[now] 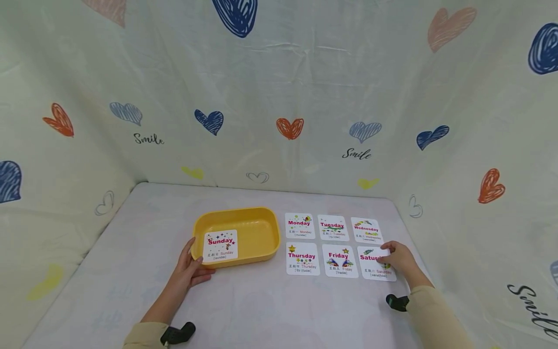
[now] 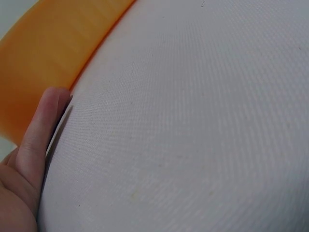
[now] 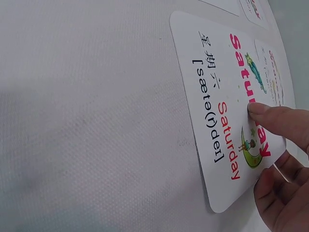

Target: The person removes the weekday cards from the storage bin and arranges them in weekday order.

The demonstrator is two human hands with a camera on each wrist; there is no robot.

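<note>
The yellow tray (image 1: 257,237) stands at the left of the group of cards. At its near left corner is my left hand (image 1: 188,270), holding the tray by its rim and outer wall. One finger (image 2: 41,125) lies against the orange-looking wall in the left wrist view. A white Sunday card (image 1: 221,246) rests in the tray, near that hand. My right hand (image 1: 403,261) pinches the Saturday card (image 3: 217,121) by its right edge, thumb on the printed face and other fingers beneath. In the right wrist view this edge is tilted up off the cloth.
Monday (image 1: 300,226), Tuesday (image 1: 333,228) and Wednesday (image 1: 366,230) cards form the back row. Thursday (image 1: 302,259) and Friday (image 1: 340,261) cards lie left of Saturday. White cloth (image 1: 279,310) covers the table; a heart-printed curtain (image 1: 322,165) surrounds its back and sides.
</note>
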